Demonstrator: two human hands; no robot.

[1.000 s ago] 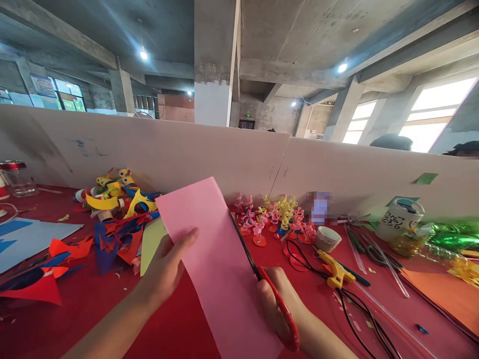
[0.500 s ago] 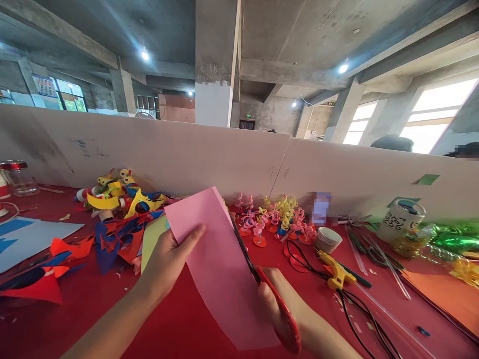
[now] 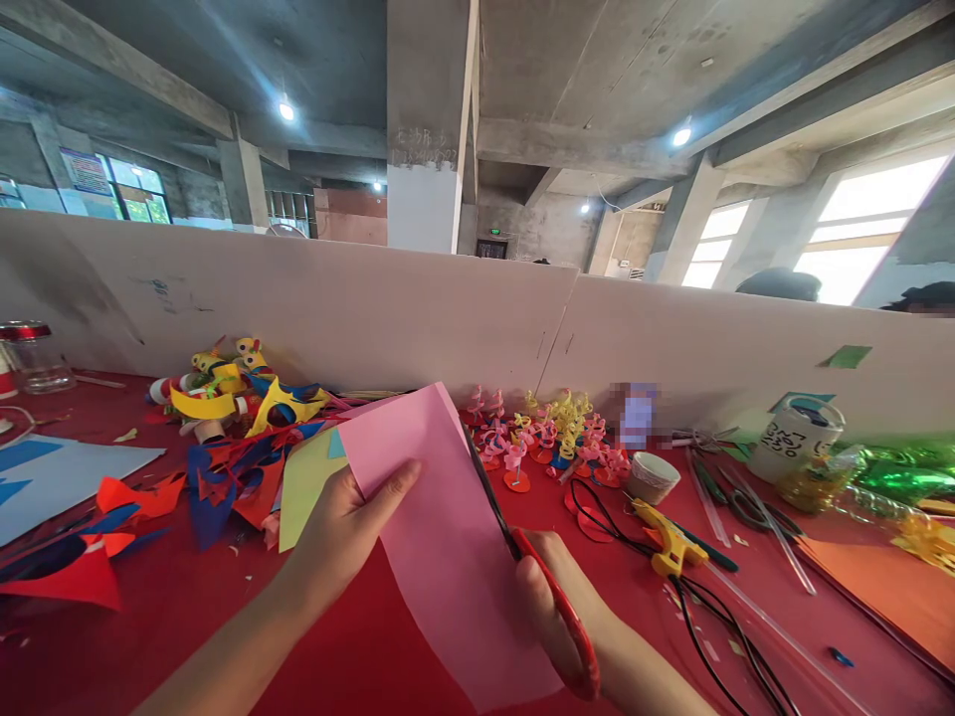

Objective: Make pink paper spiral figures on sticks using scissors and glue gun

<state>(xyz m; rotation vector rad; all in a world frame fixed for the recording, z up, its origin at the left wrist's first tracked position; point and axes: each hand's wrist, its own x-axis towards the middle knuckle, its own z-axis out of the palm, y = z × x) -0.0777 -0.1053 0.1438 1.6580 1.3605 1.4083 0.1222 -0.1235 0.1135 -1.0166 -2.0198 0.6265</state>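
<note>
A sheet of pink paper (image 3: pixel 440 537) is held up over the red table, tilted away from me. My left hand (image 3: pixel 358 532) grips its left edge, thumb on top and fingers hidden beneath. In my right hand (image 3: pixel 556 607) are red-handled scissors (image 3: pixel 571 626), fingers wrapped round the handles. Their dark blades lie along the paper's right edge, pointing away from me; whether they are fully closed is hard to make out. Behind the paper stand small pink and yellow paper curls (image 3: pixel 571 423) on round bases.
On the right lie a yellow glue gun (image 3: pixel 675 547) with its black cord, a paper cup (image 3: pixel 651 477), clear glue sticks and orange paper (image 3: pixel 884 597). Left are coloured paper scraps (image 3: pixel 224 487) and a glass jar (image 3: pixel 36 358). A white partition (image 3: pixel 418 318) rises behind the table.
The top of the pink paper and my left hand have shifted slightly right and down. The scissors stay at the paper's right edge, nearly unmoved.
</note>
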